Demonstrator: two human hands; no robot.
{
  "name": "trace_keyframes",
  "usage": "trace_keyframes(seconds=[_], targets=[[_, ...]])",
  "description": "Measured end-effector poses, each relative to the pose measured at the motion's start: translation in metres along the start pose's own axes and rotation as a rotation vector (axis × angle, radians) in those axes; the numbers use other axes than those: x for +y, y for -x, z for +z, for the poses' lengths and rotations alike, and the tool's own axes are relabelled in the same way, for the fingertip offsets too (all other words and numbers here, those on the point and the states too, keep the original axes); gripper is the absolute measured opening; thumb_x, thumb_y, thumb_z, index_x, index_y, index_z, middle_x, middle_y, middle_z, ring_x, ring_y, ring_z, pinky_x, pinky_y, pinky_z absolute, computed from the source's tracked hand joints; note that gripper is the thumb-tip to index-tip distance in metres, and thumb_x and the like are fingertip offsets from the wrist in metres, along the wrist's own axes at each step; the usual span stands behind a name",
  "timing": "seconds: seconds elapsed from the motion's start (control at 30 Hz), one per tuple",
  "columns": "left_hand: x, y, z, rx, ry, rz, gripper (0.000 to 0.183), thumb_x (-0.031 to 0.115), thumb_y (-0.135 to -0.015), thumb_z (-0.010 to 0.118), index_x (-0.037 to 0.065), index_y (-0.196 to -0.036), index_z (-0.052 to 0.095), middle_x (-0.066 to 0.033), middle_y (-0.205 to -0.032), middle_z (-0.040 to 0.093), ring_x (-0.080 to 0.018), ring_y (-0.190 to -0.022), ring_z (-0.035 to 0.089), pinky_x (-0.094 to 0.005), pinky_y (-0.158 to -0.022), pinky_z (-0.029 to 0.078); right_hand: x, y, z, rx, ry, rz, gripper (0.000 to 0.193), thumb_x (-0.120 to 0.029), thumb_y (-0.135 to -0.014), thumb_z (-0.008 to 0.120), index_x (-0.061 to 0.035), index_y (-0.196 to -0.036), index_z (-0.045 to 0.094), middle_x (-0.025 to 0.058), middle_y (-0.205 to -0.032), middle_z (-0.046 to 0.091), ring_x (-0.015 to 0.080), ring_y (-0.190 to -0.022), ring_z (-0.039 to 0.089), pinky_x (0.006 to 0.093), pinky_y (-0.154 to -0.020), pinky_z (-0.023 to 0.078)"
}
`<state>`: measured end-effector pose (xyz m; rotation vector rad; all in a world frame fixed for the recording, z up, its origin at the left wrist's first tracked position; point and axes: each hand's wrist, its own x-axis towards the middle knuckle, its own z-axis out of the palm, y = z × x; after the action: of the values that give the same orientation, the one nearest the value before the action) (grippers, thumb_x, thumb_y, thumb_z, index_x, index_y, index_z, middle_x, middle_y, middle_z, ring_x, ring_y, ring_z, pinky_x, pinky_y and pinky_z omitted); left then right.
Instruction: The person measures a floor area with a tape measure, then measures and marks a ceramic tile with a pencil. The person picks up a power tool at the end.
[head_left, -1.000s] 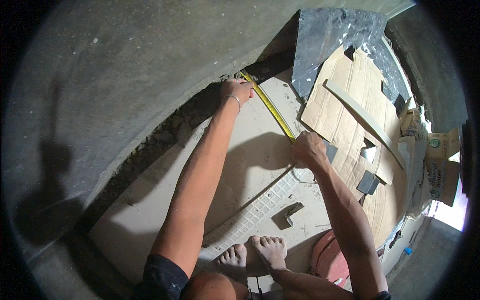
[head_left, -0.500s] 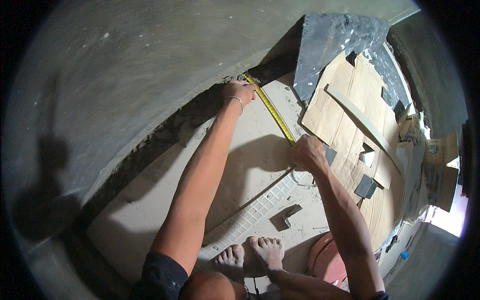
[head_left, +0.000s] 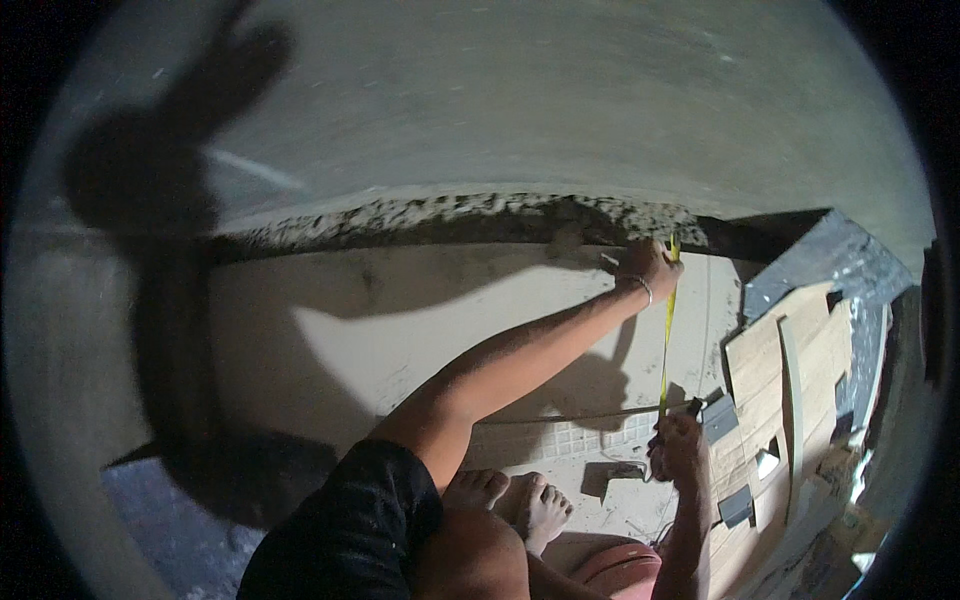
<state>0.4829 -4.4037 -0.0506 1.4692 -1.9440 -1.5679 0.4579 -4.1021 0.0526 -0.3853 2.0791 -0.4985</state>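
Note:
A yellow tape measure blade [head_left: 668,340] stretches between my two hands over the pale floor tiles. Up by the wall's foot, my left hand [head_left: 652,268], with a bracelet at its wrist, pinches the far end of the blade. Lower down, my right hand [head_left: 682,448] closes round the nearer end, probably about the case, which the fingers mostly hide. Under the blade and left of the right hand lies a white grid strip [head_left: 570,438]. A small L-shaped piece [head_left: 625,470] rests on the tile beside the right hand.
A rough, broken groove [head_left: 450,222] runs along the base of the grey wall [head_left: 500,110]. To the right lie cardboard sheets [head_left: 760,350], a long pale strip [head_left: 791,420], a dark panel [head_left: 835,255] and small dark squares [head_left: 737,507]. Something red and rounded [head_left: 615,572] sits near my feet.
My view has swung round, so the wall now runs level across the top. The blade now stands nearly upright in view. Both hands keep hold of it.

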Motion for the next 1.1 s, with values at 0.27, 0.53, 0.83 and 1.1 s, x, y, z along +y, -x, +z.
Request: trace_keyframes(seconds=[0.27,0.53,0.83,1.1], targets=[[-0.095,0.12,-0.134,0.266,0.141,0.004,0.032,0.036,-0.094,0.077,0.007,-0.088,0.064,-0.0093,-0.076,0.072,-0.024,-0.068,0.07,-0.0412,-0.065,0.054,-0.024,0.081,0.114,-0.221,-0.036,-0.136,0.012,-0.01,-0.097,0.067,0.0005,-0.103,0.069,0.0142,-0.08,0.077,0.0172,-0.068,0.074,0.0351,-0.061,0.057],[-0.179,0.24,-0.189,0.026,0.466,-0.168,0.04,0.044,-0.108,0.061,0.006,-0.096,0.059,-0.0005,-0.08,0.061,-0.0085,-0.073,0.061,-0.0266,-0.069,0.056,-0.065,0.077,0.199,-0.092,0.3,-1.162,0.007,-0.008,-0.092,0.071,-0.0024,-0.095,0.07,0.0161,-0.078,0.074,0.0263,-0.073,0.076,0.0393,-0.063,0.058],[-0.216,0.322,-0.2,0.054,0.834,-0.167,0.041,0.045,-0.11,0.056,0.006,-0.116,0.066,-0.0053,-0.102,0.07,-0.0157,-0.097,0.068,-0.0338,-0.084,0.06,-0.136,0.079,0.265,-0.471,0.116,-0.57,0.031,-0.033,-0.103,0.062,-0.0091,-0.117,0.076,0.017,-0.093,0.079,0.0325,-0.082,0.077,0.0429,-0.075,0.059],[-0.218,0.351,-0.292,0.385,0.82,-0.39,0.038,0.046,-0.11,0.055,0.009,-0.111,0.062,-0.0059,-0.095,0.067,-0.02,-0.09,0.069,-0.0391,-0.08,0.06,-0.212,-0.015,0.309,-0.253,0.186,-1.431,0.03,-0.021,-0.101,0.062,0.0027,-0.119,0.068,0.0274,-0.128,0.068,0.0466,-0.119,0.064,0.0525,-0.101,0.052]])
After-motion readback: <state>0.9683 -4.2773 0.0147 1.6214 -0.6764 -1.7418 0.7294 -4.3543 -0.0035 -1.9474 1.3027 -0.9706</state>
